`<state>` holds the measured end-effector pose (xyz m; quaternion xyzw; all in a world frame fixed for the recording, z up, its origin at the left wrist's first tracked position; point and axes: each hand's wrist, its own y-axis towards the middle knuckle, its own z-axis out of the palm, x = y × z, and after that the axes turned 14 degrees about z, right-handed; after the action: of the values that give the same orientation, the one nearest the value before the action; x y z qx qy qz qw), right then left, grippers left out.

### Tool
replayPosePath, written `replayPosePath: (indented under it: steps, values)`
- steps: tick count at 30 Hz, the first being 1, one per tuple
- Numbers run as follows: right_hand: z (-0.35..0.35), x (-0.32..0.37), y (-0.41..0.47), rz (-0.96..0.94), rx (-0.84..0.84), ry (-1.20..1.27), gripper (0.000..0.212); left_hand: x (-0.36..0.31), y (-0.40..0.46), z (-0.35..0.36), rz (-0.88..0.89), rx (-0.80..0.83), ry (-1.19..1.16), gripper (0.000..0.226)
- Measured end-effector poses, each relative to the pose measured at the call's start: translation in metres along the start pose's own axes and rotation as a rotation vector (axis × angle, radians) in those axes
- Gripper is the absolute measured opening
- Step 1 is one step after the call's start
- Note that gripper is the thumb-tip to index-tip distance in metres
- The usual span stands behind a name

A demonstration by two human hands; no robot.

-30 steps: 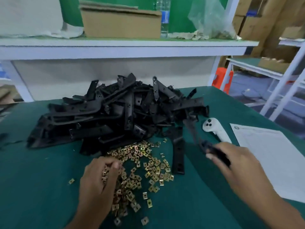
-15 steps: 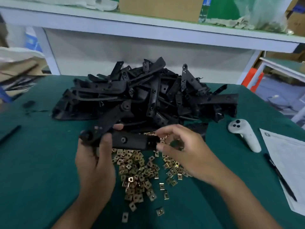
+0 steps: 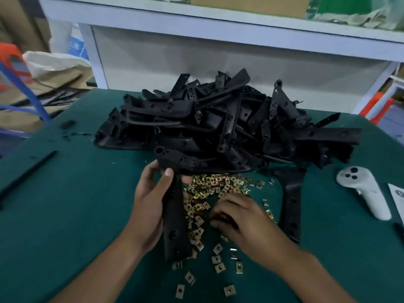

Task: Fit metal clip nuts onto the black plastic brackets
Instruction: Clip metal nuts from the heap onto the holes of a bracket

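My left hand (image 3: 150,206) grips a long black plastic bracket (image 3: 176,226), held upright-lengthwise with its bent end toward the pile. My right hand (image 3: 242,217) lies palm down on the scatter of brass-coloured clip nuts (image 3: 209,189), fingers curled into them; whether it pinches one is hidden. A big heap of black brackets (image 3: 229,125) fills the middle of the green table (image 3: 65,215). One single bracket (image 3: 291,204) lies flat to the right of the nuts.
A white hand controller (image 3: 365,191) and a paper sheet (image 3: 397,197) lie at the right edge. A black strip (image 3: 28,171) rests at the left. A white shelf frame (image 3: 218,16) stands behind the table, with boxes and bags to the left.
My left hand turned the bracket from lying crosswise to pointing lengthwise toward me. My right hand left the bracket's end and dropped onto the clip nuts.
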<state>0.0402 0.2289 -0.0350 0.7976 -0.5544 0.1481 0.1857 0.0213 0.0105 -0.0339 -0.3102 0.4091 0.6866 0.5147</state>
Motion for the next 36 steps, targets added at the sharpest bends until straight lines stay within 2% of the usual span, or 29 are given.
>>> replayPosePath:
  steps: [2,7,11,14,18,24,27,31,36]
  values:
    - [-0.001,-0.003,0.001,0.037,-0.046,0.048,0.014,0.001,0.000,0.002,0.007,0.032,0.019,0.029]
    - [-0.007,-0.004,0.004,0.189,-0.174,0.301,0.004,0.005,-0.002,0.002,0.049,0.104,0.026,0.021]
    - [-0.013,-0.005,0.005,0.402,-0.218,0.641,0.014,0.008,-0.005,0.005,0.070,0.211,0.014,0.028]
    - [-0.016,-0.009,0.007,0.536,-0.157,0.999,0.022,0.009,-0.005,0.005,0.078,0.189,0.002,0.036]
    - [-0.020,-0.012,0.011,0.663,-0.037,1.428,0.029,0.011,-0.005,0.004,0.102,0.157,0.009,0.013]
    - [-0.024,-0.014,0.015,0.740,0.092,1.829,0.019,0.010,-0.007,0.008,0.104,0.177,0.049,0.035]
    - [-0.026,-0.013,0.014,0.774,0.140,1.889,0.010,0.010,-0.008,0.007,0.112,0.205,0.066,0.026]
    - [-0.028,-0.011,0.014,0.796,0.155,1.804,0.013,0.009,-0.008,0.007,0.096,0.214,0.055,0.032]
    - [-0.028,-0.009,0.014,0.779,0.081,1.814,0.013,0.010,-0.009,0.008,0.046,0.181,-0.039,0.016]
